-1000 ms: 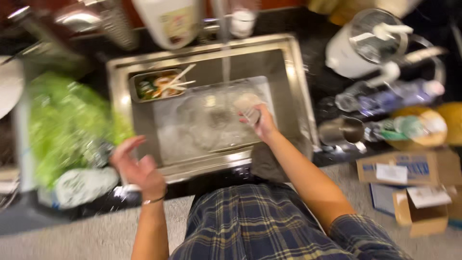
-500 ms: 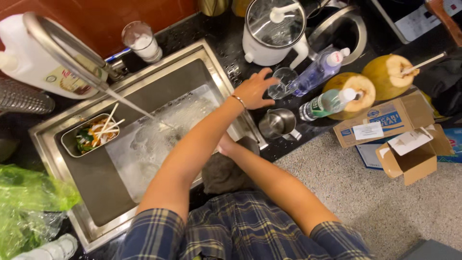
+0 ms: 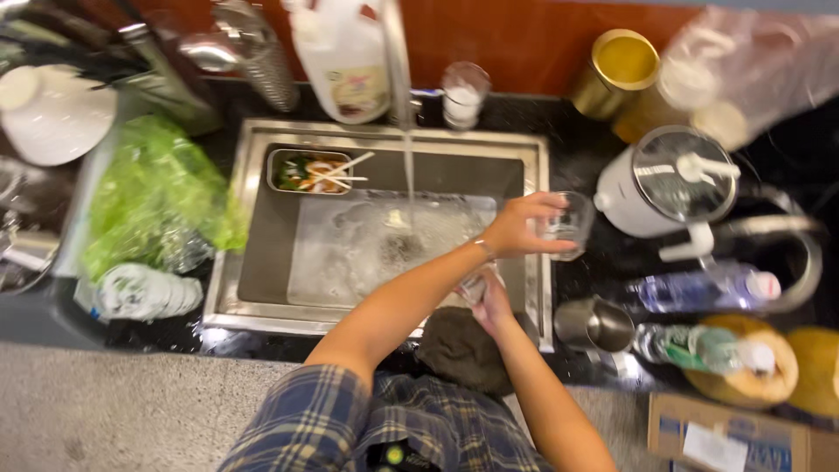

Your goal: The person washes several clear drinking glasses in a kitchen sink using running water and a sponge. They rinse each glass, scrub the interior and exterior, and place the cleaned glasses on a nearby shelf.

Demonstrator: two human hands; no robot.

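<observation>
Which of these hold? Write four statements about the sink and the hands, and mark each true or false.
1. The left hand holds a clear glass by the right rim of the sink. True.
2. The tap is off. False: water runs down into the sink.
3. A metal tray with food scraps lies in the sink. True.
4. The green bag lies right of the sink. False: the green bag lies to its left.
</observation>
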